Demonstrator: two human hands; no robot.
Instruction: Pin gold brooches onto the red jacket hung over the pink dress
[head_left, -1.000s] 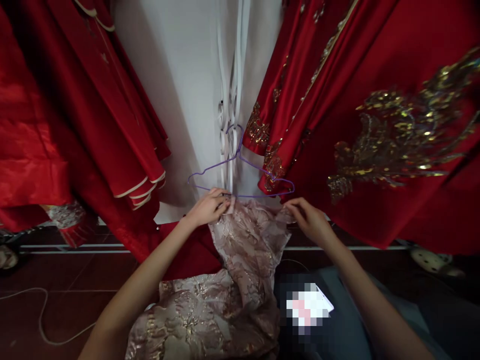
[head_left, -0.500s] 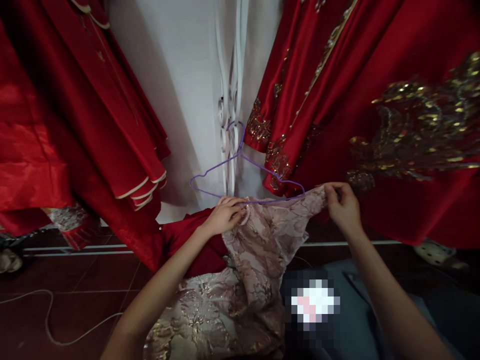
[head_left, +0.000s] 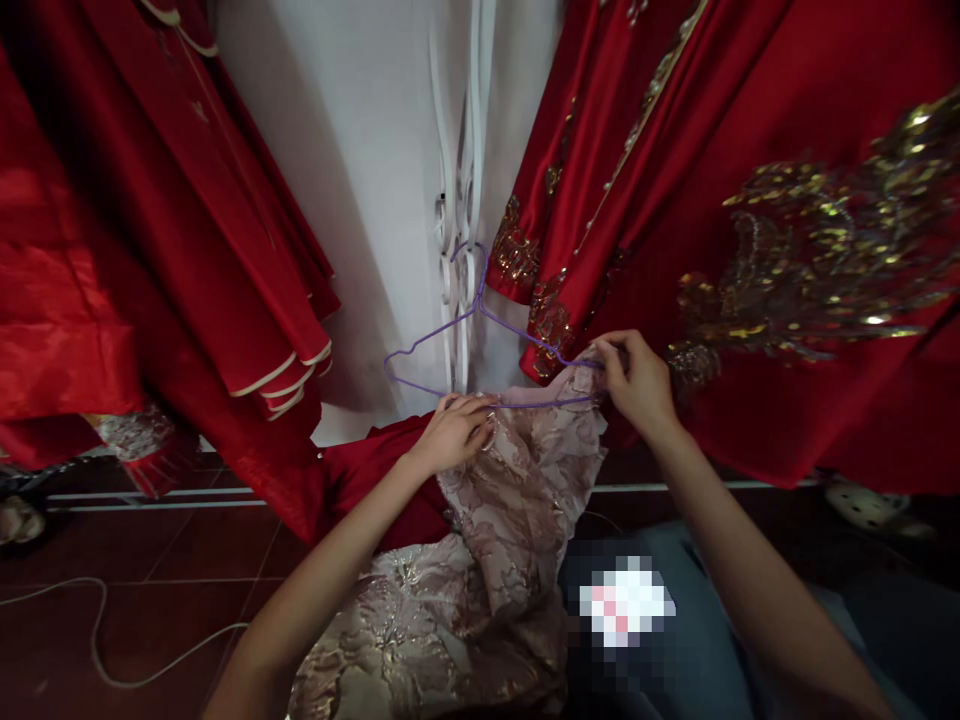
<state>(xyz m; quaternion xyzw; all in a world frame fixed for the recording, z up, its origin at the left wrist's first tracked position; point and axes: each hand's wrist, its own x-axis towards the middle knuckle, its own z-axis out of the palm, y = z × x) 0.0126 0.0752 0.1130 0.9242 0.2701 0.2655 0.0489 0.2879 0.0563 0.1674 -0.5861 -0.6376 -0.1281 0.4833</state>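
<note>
A purple wire hanger (head_left: 442,322) is in the middle, its hook near a white scrolled metal stand. Over its right side lies the shoulder of a pale pink and gold brocade dress (head_left: 510,520), which drapes down toward me. My right hand (head_left: 641,385) pinches the dress's shoulder at the hanger's right end. My left hand (head_left: 454,435) grips the dress's neckline by the hanger's bottom bar; its fingertips are partly hidden in the cloth. The hanger's left end shows bare.
Red garments hang at the left (head_left: 187,200); a red dress with gold sequins (head_left: 600,200) hangs at the right. Behind is a white wall (head_left: 337,150) with the metal stand (head_left: 476,120). A thin white cable (head_left: 101,640) lies on the dark red tiled floor (head_left: 187,540).
My right hand has moved left and slightly up, bringing the dress's shoulder over the hanger's right end. My left hand has stayed nearly in place.
</note>
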